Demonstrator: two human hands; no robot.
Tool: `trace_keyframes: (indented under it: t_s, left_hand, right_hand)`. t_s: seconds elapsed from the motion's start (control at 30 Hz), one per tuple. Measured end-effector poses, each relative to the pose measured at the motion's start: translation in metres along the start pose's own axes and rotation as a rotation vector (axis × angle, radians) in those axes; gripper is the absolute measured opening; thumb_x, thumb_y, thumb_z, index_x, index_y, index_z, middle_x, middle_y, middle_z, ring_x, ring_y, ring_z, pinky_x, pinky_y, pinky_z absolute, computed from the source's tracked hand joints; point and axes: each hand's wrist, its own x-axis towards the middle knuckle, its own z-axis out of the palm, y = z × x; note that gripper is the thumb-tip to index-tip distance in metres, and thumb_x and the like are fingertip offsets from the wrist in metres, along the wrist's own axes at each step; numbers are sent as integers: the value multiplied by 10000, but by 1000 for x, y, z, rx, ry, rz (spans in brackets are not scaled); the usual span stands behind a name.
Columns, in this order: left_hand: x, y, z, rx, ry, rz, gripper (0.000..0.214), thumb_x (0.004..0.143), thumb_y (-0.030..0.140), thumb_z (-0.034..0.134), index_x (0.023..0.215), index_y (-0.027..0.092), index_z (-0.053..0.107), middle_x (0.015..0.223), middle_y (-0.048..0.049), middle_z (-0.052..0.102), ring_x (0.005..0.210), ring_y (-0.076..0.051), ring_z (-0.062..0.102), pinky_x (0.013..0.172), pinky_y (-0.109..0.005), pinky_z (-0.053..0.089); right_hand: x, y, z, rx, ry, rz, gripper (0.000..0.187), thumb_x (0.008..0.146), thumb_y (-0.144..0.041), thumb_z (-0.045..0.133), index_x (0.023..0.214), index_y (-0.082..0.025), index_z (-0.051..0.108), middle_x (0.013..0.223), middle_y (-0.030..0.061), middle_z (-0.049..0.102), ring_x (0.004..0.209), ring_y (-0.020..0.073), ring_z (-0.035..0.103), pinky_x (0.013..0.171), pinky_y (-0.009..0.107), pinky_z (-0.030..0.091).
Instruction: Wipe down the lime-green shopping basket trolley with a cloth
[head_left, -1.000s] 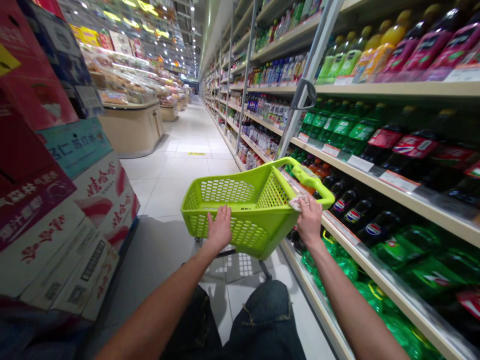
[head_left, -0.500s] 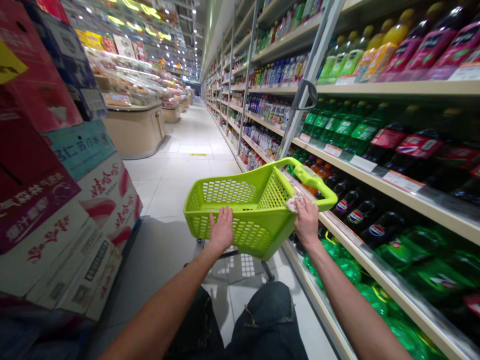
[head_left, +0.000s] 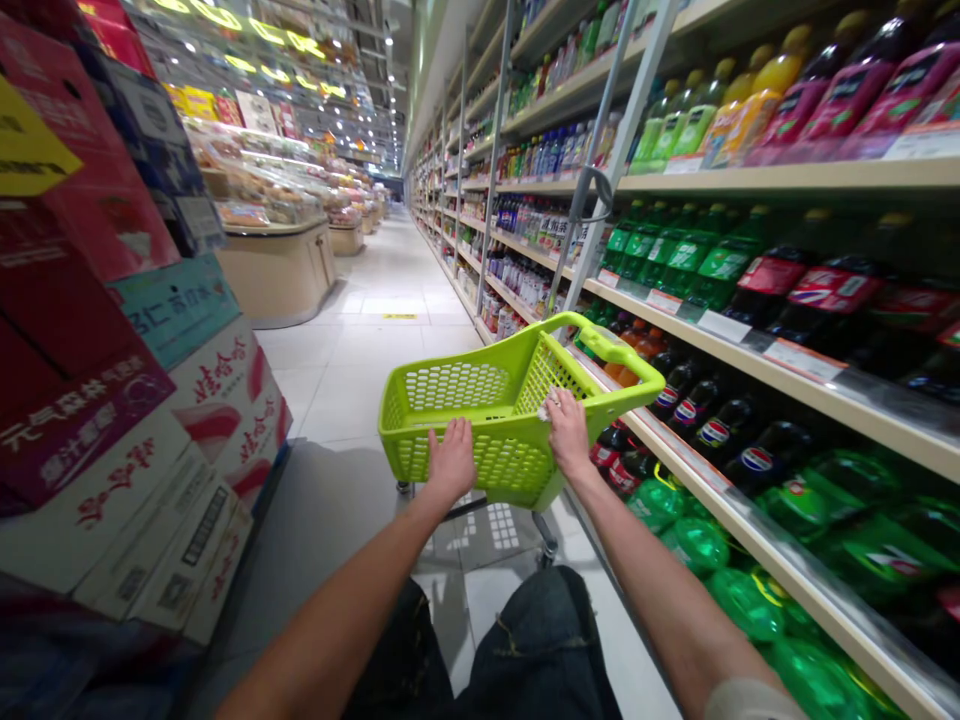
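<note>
A bright green plastic shopping cart (head_left: 487,410) with perforated sides stands in front of my knees, its curved handle toward the shelves on the right. My left hand (head_left: 452,462) holds the near rim, fingers close together over its edge. Further right along that rim, my right hand (head_left: 568,432) presses a crumpled pale wipe (head_left: 546,408) against the edge. Most of the wipe is hidden under the fingers. The basket looks bare inside.
Shelves of soft drink bottles (head_left: 697,245) run close along my right. Stacked drink cartons (head_left: 217,390) rise on the left. A grey metal post with a loop (head_left: 592,195) stands before the shelves. A tiled aisle (head_left: 360,350) leads past a food counter (head_left: 277,270).
My right hand has slid left along the rim with the wipe, away from the handle end. My left hand stays on the near rim; the view has shifted slightly.
</note>
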Motion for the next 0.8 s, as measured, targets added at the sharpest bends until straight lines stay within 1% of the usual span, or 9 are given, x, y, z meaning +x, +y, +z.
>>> trace_keyframes:
  t_s: [0.13, 0.2, 0.27, 0.33, 0.43, 0.53, 0.67, 0.73, 0.8]
  left_hand:
    - [0, 5, -1, -13, 12, 15, 663, 698, 157, 377, 1342, 85, 240, 1426, -100, 254, 1311, -220, 206, 1043, -524, 159]
    - [-2, -5, 1, -5, 16, 49, 665, 696, 159, 385, 1343, 100, 242, 1428, -90, 250, 1312, -214, 204, 1049, -534, 130]
    - [-4, -19, 4, 8, 20, 2, 680, 687, 157, 396, 1346, 107, 236, 1434, -93, 233, 1316, -219, 194, 1049, -541, 120]
    - [-6, -32, 9, 23, 32, -71, 703, 676, 148, 403, 1353, 111, 217, 1441, -98, 207, 1323, -225, 173, 1048, -537, 127]
    - [-8, -37, 16, 25, 40, -121, 733, 664, 145, 417, 1361, 99, 194, 1449, -102, 177, 1332, -238, 137, 1050, -524, 141]
    - [-8, -29, 18, 14, 40, -141, 743, 661, 157, 426, 1360, 73, 188, 1451, -114, 161, 1333, -260, 119, 1044, -526, 155]
    - [-12, -25, 16, -5, 49, -40, 718, 677, 167, 397, 1360, 80, 193, 1448, -97, 178, 1330, -243, 141, 1052, -526, 130]
    - [-15, -31, 15, -10, 47, -48, 709, 679, 163, 385, 1355, 63, 197, 1444, -107, 190, 1326, -239, 159, 1054, -530, 121]
    - [-16, -37, 15, -16, 40, -94, 707, 675, 153, 379, 1349, 40, 200, 1440, -126, 192, 1325, -240, 166, 1054, -525, 133]
  right_hand:
    - [-9, -47, 26, 76, -76, -116, 330, 826, -69, 367, 1058, -156, 585, 1267, 140, 478, 1239, 219, 341, 976, 439, 321]
    - [-10, -55, 31, 107, -97, -171, 321, 831, -80, 380, 1061, -174, 584, 1270, 120, 481, 1234, 210, 348, 976, 425, 327]
    - [-9, -42, 25, 114, -80, -182, 328, 826, -71, 380, 1055, -180, 588, 1262, 113, 489, 1228, 208, 356, 975, 423, 330]
    - [-5, -17, 14, 98, -16, -137, 357, 810, -40, 365, 1060, -165, 587, 1255, 128, 490, 1230, 213, 351, 977, 436, 324]
    - [-3, 6, 6, 75, 70, -51, 399, 778, -1, 358, 1079, -143, 579, 1256, 145, 481, 1241, 221, 334, 988, 455, 308]
    - [-9, -13, 19, 101, 37, -60, 386, 788, -9, 359, 1074, -140, 583, 1257, 141, 482, 1243, 212, 332, 995, 436, 310]
    - [-15, -50, 39, 136, -62, -177, 344, 823, -64, 377, 1077, -171, 583, 1271, 108, 481, 1233, 202, 349, 995, 408, 320]
    - [-13, -41, 35, 120, -73, -208, 355, 820, -59, 373, 1072, -189, 587, 1265, 94, 490, 1219, 203, 368, 989, 409, 327]
    - [-9, -16, 24, 82, -32, -160, 384, 801, -32, 354, 1062, -180, 593, 1250, 105, 501, 1211, 215, 377, 972, 419, 342]
